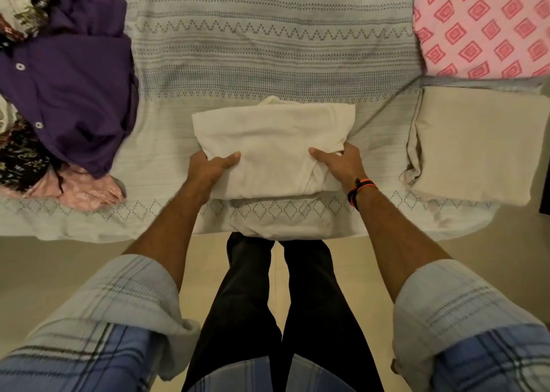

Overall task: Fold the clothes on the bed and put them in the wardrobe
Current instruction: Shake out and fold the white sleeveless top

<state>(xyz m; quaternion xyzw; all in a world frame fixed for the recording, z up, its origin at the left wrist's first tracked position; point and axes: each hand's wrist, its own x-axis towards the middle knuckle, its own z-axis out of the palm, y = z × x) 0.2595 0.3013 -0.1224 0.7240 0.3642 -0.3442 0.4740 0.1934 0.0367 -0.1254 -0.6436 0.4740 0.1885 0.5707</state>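
A folded white garment [272, 141] lies near the front edge of the bed [268, 49], right in front of me. My left hand [208, 168] grips its left side, thumb on top and fingers tucked underneath. My right hand [339, 162] grips its right side the same way; a black and orange band circles that wrist. At the left of the bed sits a heap of unfolded clothes: a purple buttoned shirt [71, 79] on top, dark floral fabric [20, 159] and a pink piece [83, 192] under it.
A beige pillow [476, 144] lies at the right of the bed, with a pink diamond-patterned pillow [482, 25] behind it. My legs stand on the pale floor [44, 272] against the bed's front edge. No wardrobe is in view.
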